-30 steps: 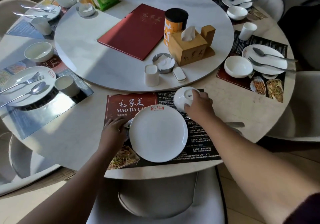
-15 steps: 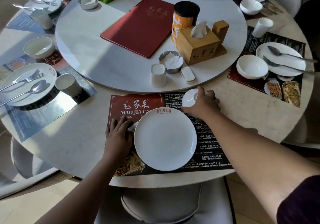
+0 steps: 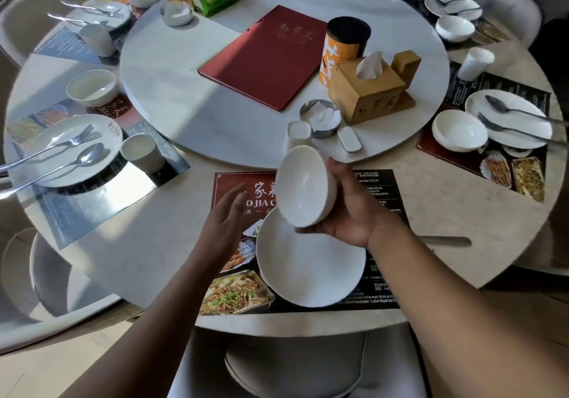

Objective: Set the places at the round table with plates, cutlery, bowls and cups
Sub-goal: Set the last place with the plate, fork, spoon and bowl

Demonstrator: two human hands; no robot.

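Observation:
A white bowl [image 3: 303,186] is up in the air, tipped on its side with its opening facing left, and my right hand [image 3: 348,205] grips it from the right. Below it a white plate [image 3: 311,270] lies on the near placemat [image 3: 381,188]. My left hand [image 3: 226,222] hovers over the placemat's left part, fingers spread, holding nothing. A knife handle [image 3: 446,241] shows on the table to the right of my right wrist.
A white turntable [image 3: 191,102] carries a red menu [image 3: 264,55], a tissue box [image 3: 369,89], an orange can and a metal ashtray [image 3: 320,117]. Set places with plates, bowls, cups and cutlery lie left [image 3: 72,148] and right [image 3: 508,120]. A chair [image 3: 295,370] stands below the table's near edge.
My right hand has lifted the bowl off the placemat and tipped it on its side above the plate. My left hand has left the plate's edge and risen, fingers spread.

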